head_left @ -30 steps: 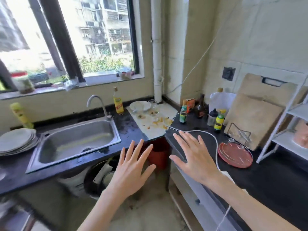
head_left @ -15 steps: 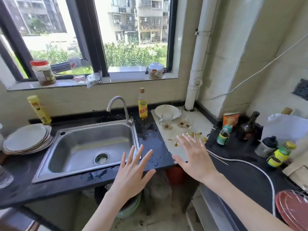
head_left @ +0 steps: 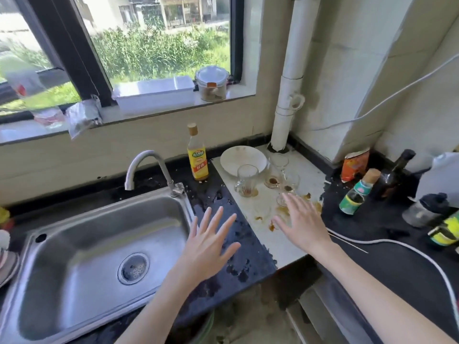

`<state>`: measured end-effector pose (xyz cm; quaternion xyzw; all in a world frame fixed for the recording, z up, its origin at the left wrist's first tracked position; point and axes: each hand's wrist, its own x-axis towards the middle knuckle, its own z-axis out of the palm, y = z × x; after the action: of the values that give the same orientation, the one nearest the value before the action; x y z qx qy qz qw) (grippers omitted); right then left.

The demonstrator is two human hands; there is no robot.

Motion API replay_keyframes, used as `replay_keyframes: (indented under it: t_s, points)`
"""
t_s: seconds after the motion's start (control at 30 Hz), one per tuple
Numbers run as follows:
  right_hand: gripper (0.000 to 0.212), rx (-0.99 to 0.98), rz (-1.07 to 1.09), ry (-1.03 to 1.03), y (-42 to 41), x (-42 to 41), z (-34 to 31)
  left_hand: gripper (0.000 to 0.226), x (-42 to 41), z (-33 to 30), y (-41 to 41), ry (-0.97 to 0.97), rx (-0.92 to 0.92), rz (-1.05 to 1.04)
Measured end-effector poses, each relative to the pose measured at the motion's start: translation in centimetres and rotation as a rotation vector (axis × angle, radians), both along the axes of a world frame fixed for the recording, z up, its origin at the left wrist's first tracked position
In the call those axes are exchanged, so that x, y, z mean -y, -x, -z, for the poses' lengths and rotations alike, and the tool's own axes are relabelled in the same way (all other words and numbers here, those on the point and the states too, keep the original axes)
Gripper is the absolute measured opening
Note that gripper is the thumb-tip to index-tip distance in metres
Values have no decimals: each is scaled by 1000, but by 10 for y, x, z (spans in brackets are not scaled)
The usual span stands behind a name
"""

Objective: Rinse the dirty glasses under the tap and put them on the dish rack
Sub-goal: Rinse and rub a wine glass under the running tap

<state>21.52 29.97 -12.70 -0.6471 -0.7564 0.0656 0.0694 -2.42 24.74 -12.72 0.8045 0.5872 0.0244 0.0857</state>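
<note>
Several dirty glasses stand on a stained white counter slab (head_left: 293, 244) right of the sink: a glass mug (head_left: 246, 180) with brown dregs, a low glass (head_left: 273, 178), a stemmed glass (head_left: 289, 183) and a taller one (head_left: 280, 161) behind. My right hand (head_left: 301, 225) hovers flat with fingers spread, its fingertips just in front of the nearest glass, holding nothing. My left hand (head_left: 208, 244) is spread above the wet black counter between sink and slab, also empty. The steel sink (head_left: 82, 247) and curved tap (head_left: 149, 170) lie to the left. No dish rack is in view.
A white plate (head_left: 243, 160) sits behind the glasses, a yellow-labelled bottle (head_left: 197, 155) beside the tap. Bottles and jars (head_left: 357, 192) crowd the black counter at right, crossed by a white cable (head_left: 397, 244). A white pipe (head_left: 288, 95) rises in the corner. Plates edge in at far left.
The view has moved closer to the sink and glasses. Both spread hands have advanced forward; my right hand now reaches over the stained slab, close to the glasses.
</note>
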Motion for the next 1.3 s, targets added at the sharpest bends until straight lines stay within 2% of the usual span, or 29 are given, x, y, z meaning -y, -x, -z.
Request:
replay_keyframes:
  t_s: [0.27,0.47,0.57,0.77,0.9,0.97,1.03,1.2,1.3]
  points:
    - [66,-41,111,75,-36,-111,34,99,-73,22,-21,70,-5,-61]
    - [78,24,46,299,-56,-182,45,95,-109,27,-46,101,-1,-159]
    - [81,-33,39,366,-57,-193,52,94,-115,35,-48,133,9,-178]
    - [74,-43,19,335,-51,-198,49,101,-125,40,-46,174,37,-189]
    - [73,-100,-42,366,-25,-186,30,76,-124,42,-38,191,38,-206]
    - [73,-163,-87,368,-1,-177,16,69,-120,42,-31,225,94,-223]
    - [72,-252,-140,359,30,-166,3,72,-114,43,-19,229,194,-246]
    - [68,-482,-195,409,121,-132,-8,79,-95,45,35,170,561,-339]
    - [68,-544,-221,452,180,-112,-2,78,-83,48,75,218,758,-453]
